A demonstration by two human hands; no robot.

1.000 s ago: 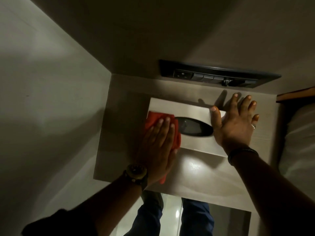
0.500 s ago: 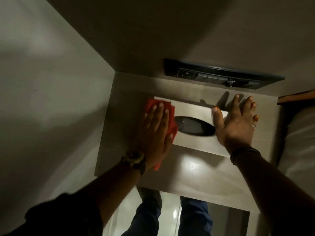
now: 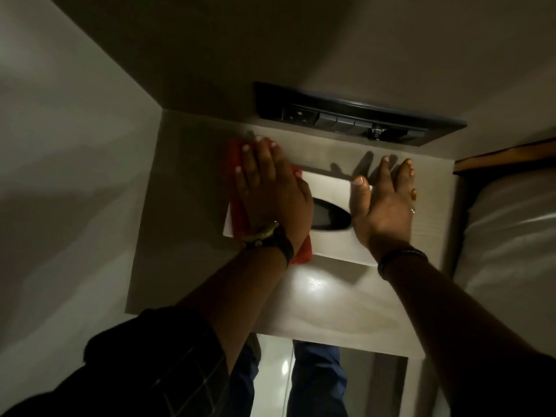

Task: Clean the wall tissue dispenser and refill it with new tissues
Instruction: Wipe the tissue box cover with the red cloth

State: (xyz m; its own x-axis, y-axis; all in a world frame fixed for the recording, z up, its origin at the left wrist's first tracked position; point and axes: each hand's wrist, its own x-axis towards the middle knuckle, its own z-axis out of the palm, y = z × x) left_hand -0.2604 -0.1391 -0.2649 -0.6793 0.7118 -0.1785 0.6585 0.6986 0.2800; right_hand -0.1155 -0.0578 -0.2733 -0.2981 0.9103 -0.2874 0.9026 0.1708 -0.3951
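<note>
The tissue dispenser is a pale rectangular box with a dark oval slot, lying flat on a light wooden surface. My left hand lies flat on a red cloth, pressing it over the box's left end and the wood beyond it. The cloth's lower corner shows below my wrist. My right hand rests flat with fingers spread on the box's right end, holding nothing. No tissue shows in the slot.
A black switch and socket panel is set in the wall just beyond the surface. Plain wall stands to the left. White bedding lies at the right. My legs in blue trousers show below the surface's near edge.
My left hand has slid the red cloth away from me, from beside the slot up past the box's far left corner. My right hand has stayed on the box's right end.
</note>
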